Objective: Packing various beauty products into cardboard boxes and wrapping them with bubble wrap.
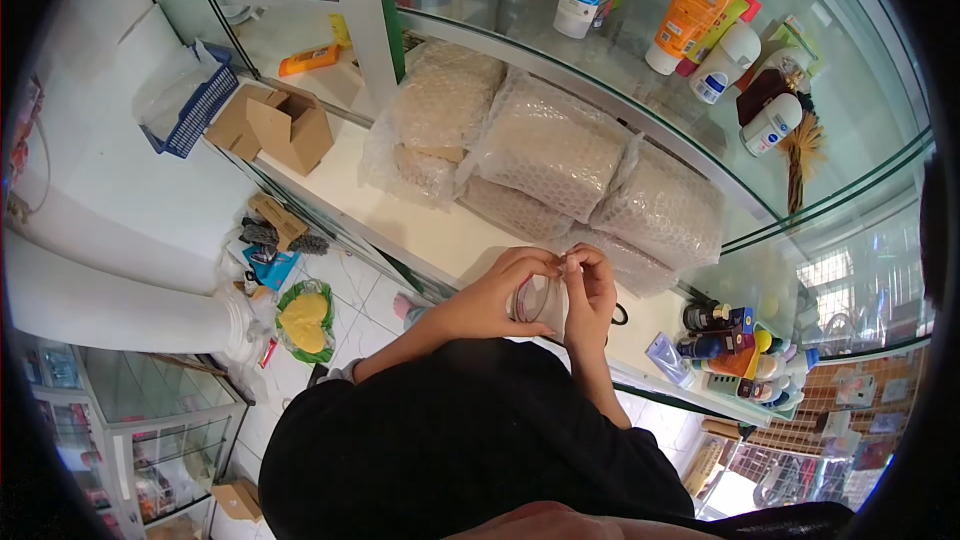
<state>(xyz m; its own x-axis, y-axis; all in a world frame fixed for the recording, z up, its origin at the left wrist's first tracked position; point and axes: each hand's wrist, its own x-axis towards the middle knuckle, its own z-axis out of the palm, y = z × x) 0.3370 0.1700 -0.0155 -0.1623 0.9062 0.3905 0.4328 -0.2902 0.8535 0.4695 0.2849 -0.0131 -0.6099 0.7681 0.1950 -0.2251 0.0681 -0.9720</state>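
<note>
My left hand [517, 300] is curled around a roll of clear tape [534, 298], above the front edge of the white shelf. My right hand [589, 289] pinches at the roll's upper side with thumb and fingers, close to the left fingertips. Just beyond both hands lie several bubble-wrapped parcels [551, 142], stacked on the shelf. A black ring-shaped handle [619, 313] shows beside my right hand; the rest of that object is hidden.
An opened cardboard box [292, 131] and a blue plastic basket [196, 109] are at the left. Toiletries, among them an orange tube [688, 19], stand on the glass shelf above. A basket of bottles [765, 379] is at the right. A yellow heart-shaped object [304, 321] lies on the floor.
</note>
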